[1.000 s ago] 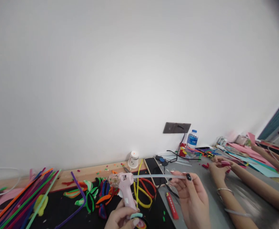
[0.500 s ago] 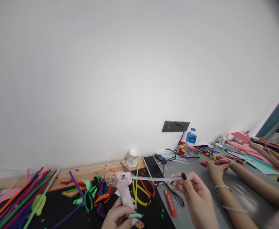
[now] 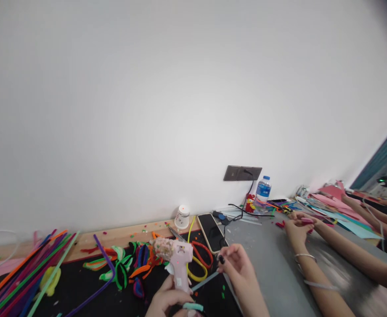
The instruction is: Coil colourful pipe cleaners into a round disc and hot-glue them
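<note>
Fingers of the left hand (image 3: 167, 303) curl closed around the grip of a pale pink glue gun (image 3: 180, 268), over a black mat (image 3: 76, 284), its crusted front end facing left; thumb and fingertips of the right hand (image 3: 242, 274) pinch the upper end of a translucent glue stick (image 3: 208, 280); it slants down leftward below the gun's back end, whether touching the grip I cannot tell; beyond sit a phone (image 3: 211, 232) and an upturned white cup (image 3: 182, 217).
</note>
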### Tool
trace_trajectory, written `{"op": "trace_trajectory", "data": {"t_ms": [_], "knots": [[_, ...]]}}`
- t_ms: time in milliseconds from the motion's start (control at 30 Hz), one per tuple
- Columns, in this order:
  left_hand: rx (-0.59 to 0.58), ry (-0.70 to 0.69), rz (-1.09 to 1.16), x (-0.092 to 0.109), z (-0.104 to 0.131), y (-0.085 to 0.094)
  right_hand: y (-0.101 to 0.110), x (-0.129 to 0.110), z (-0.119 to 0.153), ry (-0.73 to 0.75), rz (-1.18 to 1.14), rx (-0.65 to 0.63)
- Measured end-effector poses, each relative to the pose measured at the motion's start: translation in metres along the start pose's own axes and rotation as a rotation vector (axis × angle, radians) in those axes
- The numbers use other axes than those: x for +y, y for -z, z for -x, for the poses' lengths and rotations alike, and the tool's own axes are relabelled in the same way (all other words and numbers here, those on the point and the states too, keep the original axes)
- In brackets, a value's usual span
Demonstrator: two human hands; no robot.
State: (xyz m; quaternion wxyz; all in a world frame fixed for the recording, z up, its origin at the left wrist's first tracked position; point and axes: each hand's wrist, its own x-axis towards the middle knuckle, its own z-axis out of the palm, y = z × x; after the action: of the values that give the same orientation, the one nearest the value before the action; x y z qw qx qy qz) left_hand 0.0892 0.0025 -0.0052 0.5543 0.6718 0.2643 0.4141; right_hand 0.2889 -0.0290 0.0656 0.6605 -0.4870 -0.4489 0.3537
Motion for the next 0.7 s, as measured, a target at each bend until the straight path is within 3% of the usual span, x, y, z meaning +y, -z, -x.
{"op": "trace_trajectory", "data": {"t_ms": [100, 200, 300, 433, 567, 700], "knots": [[0.038, 0.07, 0.058, 0.004, -0.001, 0.003, 0.005, 0.014, 0.006, 0.097, 0.461, -0.098], [0.062, 0.114, 0.086, 0.007, -0.002, 0.006, 0.014, 0.017, 0.009, 0.155, 0.824, -0.328], [0.055, 0.117, 0.083, 0.007, -0.002, 0.006, 0.016, 0.018, 0.007, 0.195, 1.045, -0.467], [0.061, 0.099, 0.094, 0.006, -0.003, 0.005, 0.016, 0.019, 0.0, 0.219, 1.138, -0.512], [0.053, 0.112, 0.126, 0.003, -0.003, 0.007, 0.034, 0.004, -0.006, 0.289, 0.932, -0.344], [0.027, 0.102, 0.197, -0.003, -0.002, 0.008, 0.05, -0.022, -0.001, 0.308, 0.583, 0.14]]}}
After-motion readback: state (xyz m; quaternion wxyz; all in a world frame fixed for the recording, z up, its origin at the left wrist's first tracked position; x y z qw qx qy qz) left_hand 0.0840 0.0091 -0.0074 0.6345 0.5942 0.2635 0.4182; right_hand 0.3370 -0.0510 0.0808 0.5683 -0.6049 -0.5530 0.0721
